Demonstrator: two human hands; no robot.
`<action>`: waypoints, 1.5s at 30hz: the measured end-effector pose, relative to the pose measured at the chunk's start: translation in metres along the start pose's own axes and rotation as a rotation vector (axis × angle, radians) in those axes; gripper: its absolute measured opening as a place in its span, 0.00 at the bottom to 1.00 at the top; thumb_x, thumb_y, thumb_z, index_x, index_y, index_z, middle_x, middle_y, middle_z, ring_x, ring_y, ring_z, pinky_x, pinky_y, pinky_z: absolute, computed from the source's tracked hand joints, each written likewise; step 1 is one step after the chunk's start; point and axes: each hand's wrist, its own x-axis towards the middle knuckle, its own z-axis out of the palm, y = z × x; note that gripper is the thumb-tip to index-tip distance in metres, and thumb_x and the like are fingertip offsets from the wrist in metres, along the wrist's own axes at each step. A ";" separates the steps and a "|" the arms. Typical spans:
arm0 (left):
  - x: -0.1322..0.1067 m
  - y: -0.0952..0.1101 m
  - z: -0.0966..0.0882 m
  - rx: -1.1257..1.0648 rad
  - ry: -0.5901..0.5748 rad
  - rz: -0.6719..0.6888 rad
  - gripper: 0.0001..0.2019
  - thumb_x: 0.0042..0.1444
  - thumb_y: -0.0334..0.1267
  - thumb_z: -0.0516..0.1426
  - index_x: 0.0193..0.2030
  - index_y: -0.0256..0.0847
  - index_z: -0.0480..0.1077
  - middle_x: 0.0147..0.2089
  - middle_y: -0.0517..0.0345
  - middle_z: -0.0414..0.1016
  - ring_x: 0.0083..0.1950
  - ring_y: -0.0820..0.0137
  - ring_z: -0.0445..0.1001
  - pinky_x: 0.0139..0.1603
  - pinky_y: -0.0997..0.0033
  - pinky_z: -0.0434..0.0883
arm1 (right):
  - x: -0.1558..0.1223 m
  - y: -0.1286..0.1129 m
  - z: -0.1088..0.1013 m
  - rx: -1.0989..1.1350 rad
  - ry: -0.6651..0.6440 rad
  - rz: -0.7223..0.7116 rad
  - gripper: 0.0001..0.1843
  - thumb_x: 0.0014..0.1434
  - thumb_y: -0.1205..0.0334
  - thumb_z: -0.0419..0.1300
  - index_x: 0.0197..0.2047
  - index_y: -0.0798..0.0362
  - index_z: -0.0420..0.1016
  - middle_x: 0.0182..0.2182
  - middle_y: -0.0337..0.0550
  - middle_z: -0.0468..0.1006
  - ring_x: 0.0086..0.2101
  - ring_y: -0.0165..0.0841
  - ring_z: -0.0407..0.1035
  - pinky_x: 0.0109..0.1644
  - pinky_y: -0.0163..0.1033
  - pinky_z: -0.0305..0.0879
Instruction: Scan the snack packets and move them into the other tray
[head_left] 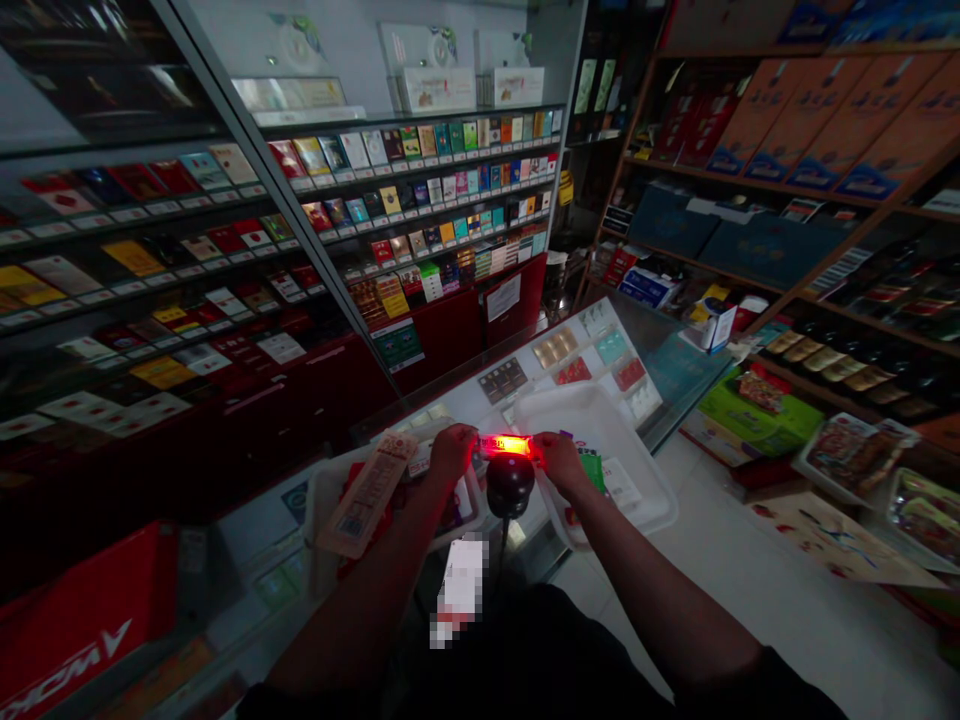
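Observation:
My left hand [452, 450] and my right hand [559, 457] are both closed on the ends of a small flat pack [504, 444], held level between them. The pack glows red in the light of a black barcode scanner [510, 485] that stands on the glass counter just under it. A white plastic tray [600, 420] lies behind my right hand, and a second white tray [322, 490] sits by my left forearm. A long carton [367, 493] leans across that left tray.
The glass counter [660, 385] shows cigarette packs beneath it. Shelves of cigarette packs [420, 190] fill the back wall and the left. Wooden shelves [787, 190] with boxes and bottles stand at the right. A red box [82, 625] sits at the lower left.

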 end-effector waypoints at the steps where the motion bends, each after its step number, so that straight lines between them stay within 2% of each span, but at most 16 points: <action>1: 0.001 0.001 0.001 -0.004 0.003 -0.001 0.11 0.55 0.40 0.55 0.34 0.38 0.76 0.28 0.57 0.79 0.30 0.68 0.76 0.34 0.71 0.68 | 0.001 -0.001 0.000 0.022 -0.004 0.014 0.12 0.53 0.56 0.58 0.23 0.51 0.76 0.21 0.38 0.76 0.24 0.32 0.67 0.30 0.34 0.61; 8: 0.003 0.023 -0.001 -0.025 0.077 0.071 0.14 0.57 0.45 0.55 0.38 0.40 0.77 0.29 0.58 0.79 0.31 0.67 0.77 0.35 0.71 0.68 | 0.002 -0.023 -0.008 0.199 0.050 0.056 0.15 0.52 0.49 0.60 0.31 0.54 0.78 0.24 0.41 0.78 0.25 0.33 0.69 0.30 0.35 0.65; 12: -0.002 0.039 0.001 -0.070 0.096 0.075 0.13 0.57 0.46 0.55 0.38 0.41 0.77 0.28 0.59 0.78 0.31 0.68 0.76 0.33 0.72 0.67 | 0.001 -0.040 -0.020 0.235 0.088 0.034 0.16 0.52 0.50 0.60 0.29 0.54 0.78 0.23 0.41 0.77 0.25 0.32 0.68 0.30 0.35 0.65; 17: -0.021 0.062 0.014 -0.172 0.011 0.119 0.13 0.57 0.45 0.56 0.39 0.40 0.76 0.30 0.57 0.79 0.33 0.68 0.77 0.36 0.71 0.69 | -0.001 -0.044 -0.048 0.244 0.195 -0.022 0.18 0.53 0.47 0.61 0.33 0.55 0.80 0.25 0.42 0.78 0.27 0.32 0.69 0.31 0.35 0.66; 21: -0.042 0.080 0.033 -0.209 -0.116 0.164 0.11 0.57 0.43 0.57 0.40 0.40 0.75 0.36 0.55 0.81 0.37 0.68 0.78 0.39 0.71 0.71 | -0.006 -0.032 -0.078 0.210 0.274 -0.007 0.22 0.52 0.44 0.62 0.35 0.56 0.81 0.27 0.44 0.79 0.27 0.33 0.70 0.32 0.37 0.67; 25: -0.065 0.085 0.062 -0.230 -0.242 0.139 0.09 0.57 0.41 0.57 0.42 0.41 0.74 0.38 0.55 0.81 0.39 0.68 0.79 0.40 0.72 0.71 | -0.017 -0.014 -0.103 0.149 0.336 0.019 0.26 0.52 0.40 0.62 0.38 0.57 0.82 0.28 0.47 0.81 0.29 0.36 0.72 0.32 0.38 0.68; 28: -0.085 0.079 0.086 -0.217 -0.314 0.097 0.08 0.56 0.38 0.58 0.42 0.41 0.74 0.39 0.55 0.81 0.39 0.68 0.79 0.40 0.72 0.71 | -0.028 0.002 -0.118 0.127 0.361 0.054 0.26 0.52 0.41 0.62 0.39 0.57 0.83 0.29 0.48 0.81 0.30 0.37 0.74 0.33 0.39 0.69; 31: -0.103 0.068 0.106 -0.153 -0.390 0.073 0.12 0.56 0.38 0.58 0.46 0.41 0.74 0.40 0.53 0.81 0.39 0.66 0.79 0.39 0.70 0.71 | -0.038 0.022 -0.129 0.044 0.344 0.082 0.24 0.53 0.42 0.61 0.38 0.56 0.83 0.29 0.49 0.82 0.30 0.37 0.74 0.34 0.39 0.69; 35: -0.120 0.052 0.122 -0.030 -0.448 0.030 0.17 0.54 0.39 0.59 0.52 0.42 0.73 0.46 0.49 0.81 0.41 0.63 0.79 0.39 0.69 0.71 | -0.050 0.047 -0.133 -0.117 0.314 0.117 0.22 0.53 0.44 0.60 0.37 0.54 0.83 0.29 0.47 0.83 0.31 0.39 0.75 0.35 0.40 0.69; 39: -0.126 0.049 0.121 -0.024 -0.461 0.010 0.22 0.54 0.40 0.60 0.56 0.41 0.71 0.49 0.46 0.80 0.44 0.62 0.79 0.42 0.68 0.72 | -0.056 0.059 -0.130 -0.167 0.324 0.159 0.20 0.52 0.47 0.60 0.39 0.51 0.83 0.31 0.47 0.83 0.32 0.41 0.77 0.37 0.41 0.69; 42: -0.128 0.057 0.108 -0.029 -0.454 0.032 0.18 0.54 0.40 0.59 0.52 0.40 0.74 0.46 0.47 0.80 0.43 0.62 0.78 0.42 0.68 0.72 | -0.058 0.055 -0.126 -0.186 0.342 0.172 0.20 0.52 0.47 0.59 0.40 0.51 0.83 0.32 0.47 0.83 0.32 0.41 0.77 0.37 0.42 0.69; 45: -0.132 0.065 0.089 -0.089 -0.433 0.072 0.13 0.55 0.38 0.58 0.46 0.40 0.76 0.45 0.49 0.81 0.42 0.64 0.78 0.43 0.68 0.72 | -0.059 0.040 -0.120 -0.163 0.329 0.148 0.19 0.53 0.47 0.60 0.39 0.52 0.82 0.31 0.48 0.83 0.31 0.41 0.76 0.36 0.42 0.69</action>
